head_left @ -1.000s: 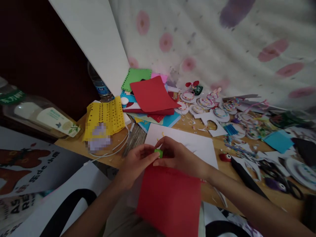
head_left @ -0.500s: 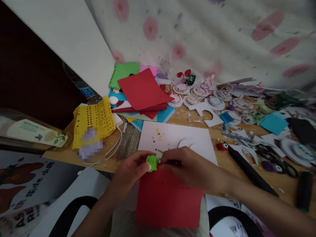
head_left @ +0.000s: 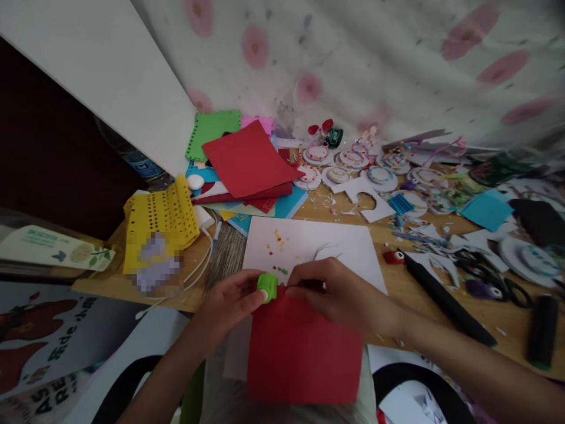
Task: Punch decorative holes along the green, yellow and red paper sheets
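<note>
My left hand [head_left: 232, 301] is closed around a small green craft punch [head_left: 267, 287], thumb on its pale button. A square sheet of red paper [head_left: 304, 359] hangs over my lap, its top edge at the punch; whether it sits in the slot I cannot make out. My right hand [head_left: 339, 291] pinches that top edge just right of the punch. Beyond my hands lies a white sheet [head_left: 260, 235] with tiny yellow, red and green paper bits [head_left: 278, 235] scattered on it.
Behind stand several decorated paper discs [head_left: 339, 175] and a stack of coloured sheets [head_left: 247, 159]. At the left are a yellow perforated piece [head_left: 165, 218] and a white cable [head_left: 207, 259]. Black scissors [head_left: 516, 291] and a black pen-like tool [head_left: 450, 303] lie right.
The view has shifted slightly. The punch has turned a little in my left hand and the red paper has swung slightly right. Both hands keep their hold.
</note>
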Tool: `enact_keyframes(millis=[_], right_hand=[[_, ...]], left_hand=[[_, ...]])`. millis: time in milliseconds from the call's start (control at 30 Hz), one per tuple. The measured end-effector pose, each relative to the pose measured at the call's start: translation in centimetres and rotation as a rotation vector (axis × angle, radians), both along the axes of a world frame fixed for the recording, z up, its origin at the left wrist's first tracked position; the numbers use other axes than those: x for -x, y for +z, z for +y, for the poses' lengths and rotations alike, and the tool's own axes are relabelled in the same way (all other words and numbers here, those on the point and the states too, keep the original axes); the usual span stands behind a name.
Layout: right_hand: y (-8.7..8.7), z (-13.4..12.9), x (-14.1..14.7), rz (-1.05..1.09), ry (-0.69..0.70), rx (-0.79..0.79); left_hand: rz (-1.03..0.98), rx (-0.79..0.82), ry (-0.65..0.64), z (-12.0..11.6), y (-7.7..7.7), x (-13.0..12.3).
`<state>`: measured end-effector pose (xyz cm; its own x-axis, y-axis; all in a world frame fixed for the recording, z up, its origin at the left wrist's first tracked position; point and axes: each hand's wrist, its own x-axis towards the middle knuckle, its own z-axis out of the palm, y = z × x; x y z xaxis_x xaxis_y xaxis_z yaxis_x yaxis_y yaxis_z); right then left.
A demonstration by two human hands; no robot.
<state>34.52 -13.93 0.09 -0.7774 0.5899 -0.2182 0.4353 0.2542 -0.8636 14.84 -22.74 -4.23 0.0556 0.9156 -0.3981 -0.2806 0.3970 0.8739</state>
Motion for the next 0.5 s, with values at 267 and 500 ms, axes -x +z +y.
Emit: enact_keyframes(millis=[267,500], right_hand=[[-1.4,1.2,0.5,0.023,0.015,0.018],[-1.1,3.2,2.3,-0.012,0.033,-0.041]], left_hand=[[0.196,-0.079,-0.058,1.6,0.6,0.7],[0.313,-0.117,-0.086,2.6,-0.1,1.1]])
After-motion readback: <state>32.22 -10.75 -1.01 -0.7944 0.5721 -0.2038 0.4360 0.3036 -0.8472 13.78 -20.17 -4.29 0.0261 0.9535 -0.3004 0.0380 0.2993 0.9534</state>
